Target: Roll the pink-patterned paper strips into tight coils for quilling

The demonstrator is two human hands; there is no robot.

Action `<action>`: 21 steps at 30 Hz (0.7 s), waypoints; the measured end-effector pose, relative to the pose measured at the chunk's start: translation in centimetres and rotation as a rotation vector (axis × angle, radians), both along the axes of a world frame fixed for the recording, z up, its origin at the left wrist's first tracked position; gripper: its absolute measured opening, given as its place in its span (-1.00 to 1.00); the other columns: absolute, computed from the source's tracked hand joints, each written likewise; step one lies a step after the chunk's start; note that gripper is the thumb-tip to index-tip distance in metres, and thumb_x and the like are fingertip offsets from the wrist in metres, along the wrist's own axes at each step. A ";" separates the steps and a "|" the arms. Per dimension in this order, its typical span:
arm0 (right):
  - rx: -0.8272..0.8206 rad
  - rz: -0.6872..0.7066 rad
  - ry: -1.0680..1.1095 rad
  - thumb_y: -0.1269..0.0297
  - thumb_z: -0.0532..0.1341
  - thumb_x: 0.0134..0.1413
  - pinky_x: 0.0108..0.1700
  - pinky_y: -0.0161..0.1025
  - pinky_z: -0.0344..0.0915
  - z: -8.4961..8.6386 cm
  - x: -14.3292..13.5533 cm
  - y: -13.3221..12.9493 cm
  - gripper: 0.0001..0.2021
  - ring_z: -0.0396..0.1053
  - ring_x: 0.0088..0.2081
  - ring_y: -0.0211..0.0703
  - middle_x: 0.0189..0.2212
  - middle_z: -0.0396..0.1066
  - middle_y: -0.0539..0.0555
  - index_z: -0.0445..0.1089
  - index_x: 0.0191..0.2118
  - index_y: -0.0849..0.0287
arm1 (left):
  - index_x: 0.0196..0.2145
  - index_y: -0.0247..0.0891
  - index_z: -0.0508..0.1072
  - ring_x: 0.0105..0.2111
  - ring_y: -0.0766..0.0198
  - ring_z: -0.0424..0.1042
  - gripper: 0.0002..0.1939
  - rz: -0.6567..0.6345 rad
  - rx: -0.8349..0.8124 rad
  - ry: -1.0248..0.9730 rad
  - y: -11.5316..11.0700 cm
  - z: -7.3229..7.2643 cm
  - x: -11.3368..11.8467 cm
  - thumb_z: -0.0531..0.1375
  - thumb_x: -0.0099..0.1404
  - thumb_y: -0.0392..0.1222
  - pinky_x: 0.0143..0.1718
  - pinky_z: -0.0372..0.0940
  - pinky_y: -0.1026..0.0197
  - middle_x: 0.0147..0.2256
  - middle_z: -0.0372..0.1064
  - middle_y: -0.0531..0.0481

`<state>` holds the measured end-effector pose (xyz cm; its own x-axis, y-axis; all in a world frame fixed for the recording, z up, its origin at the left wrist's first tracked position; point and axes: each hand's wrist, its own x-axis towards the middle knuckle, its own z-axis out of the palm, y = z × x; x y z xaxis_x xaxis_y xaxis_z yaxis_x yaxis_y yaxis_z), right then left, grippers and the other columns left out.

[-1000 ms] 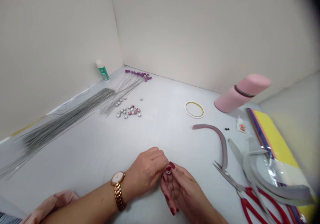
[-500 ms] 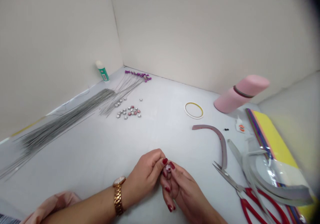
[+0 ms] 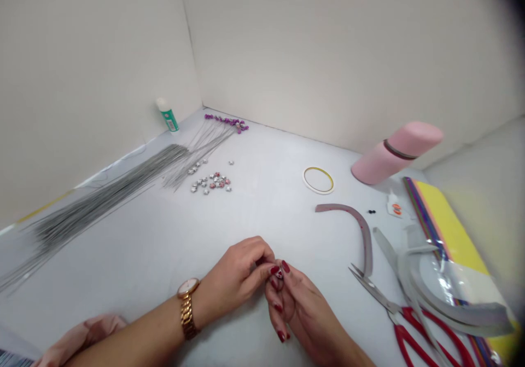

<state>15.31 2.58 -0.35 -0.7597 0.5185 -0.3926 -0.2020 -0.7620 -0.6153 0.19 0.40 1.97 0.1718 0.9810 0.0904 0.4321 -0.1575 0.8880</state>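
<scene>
A tiny patterned paper star (image 3: 279,273) is pinched between the fingertips of both hands, low in the middle of the view, and fingers partly cover it. My left hand (image 3: 241,271), below a gold watch, presses thumb and finger on its left side. From the right, my right hand (image 3: 305,307) grips it between thumb and fingertips, the other fingers curled beneath. Beyond the hands, several small silver and pink stars (image 3: 213,182) lie loose on the white table (image 3: 254,214).
Grey wires (image 3: 110,192) stretch along the left, some tipped with purple stars (image 3: 229,121). A glue stick (image 3: 168,116) stands by the wall. On the right are a tape ring (image 3: 319,180), pink bottle (image 3: 394,153), curled strips (image 3: 365,236), red-handled scissors (image 3: 389,307) and coloured paper (image 3: 451,219).
My left hand and its watch have shifted slightly left and up. The fingertips have closed further over the small star, so less of it shows.
</scene>
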 end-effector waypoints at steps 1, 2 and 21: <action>0.000 0.004 -0.006 0.04 -0.04 0.15 -0.75 -0.52 0.04 0.0 0.0 0.0 -0.68 0.18 -0.79 -0.47 -0.64 0.18 -0.12 0.19 -0.40 0.20 | -0.42 -0.27 0.26 -0.42 0.31 0.24 -0.87 -0.014 0.004 0.002 0.0 0.1 0.0 -0.02 0.27 -0.31 -0.36 0.17 0.27 -0.44 0.25 0.00; -0.004 0.008 -0.007 0.02 -0.03 0.14 -0.75 -0.52 0.04 0.0 0.0 0.0 -0.67 0.18 -0.79 -0.46 -0.64 0.18 -0.12 0.18 -0.40 0.20 | -0.42 -0.27 0.25 -0.41 0.31 0.23 -0.87 -0.027 0.005 -0.003 0.0 0.1 0.0 -0.03 0.27 -0.31 -0.35 0.17 0.27 -0.44 0.24 0.00; 0.418 -0.027 -0.327 0.06 -0.06 0.17 -0.67 -0.45 0.07 0.1 0.1 0.0 -0.65 0.23 -0.70 -0.38 -0.69 0.18 -0.11 0.21 -0.45 0.23 | -0.40 -0.24 0.09 -0.65 0.28 0.38 -0.80 -0.071 -0.462 -0.982 -0.4 -1.6 1.9 -0.03 0.29 -0.07 -0.64 0.22 0.28 -0.66 0.29 0.10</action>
<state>15.45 2.55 -0.28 -0.6164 0.6988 -0.3630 0.0357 -0.4357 -0.8994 2.07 -0.01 0.37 0.2836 0.9462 -0.1560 -0.4960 0.2840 0.8206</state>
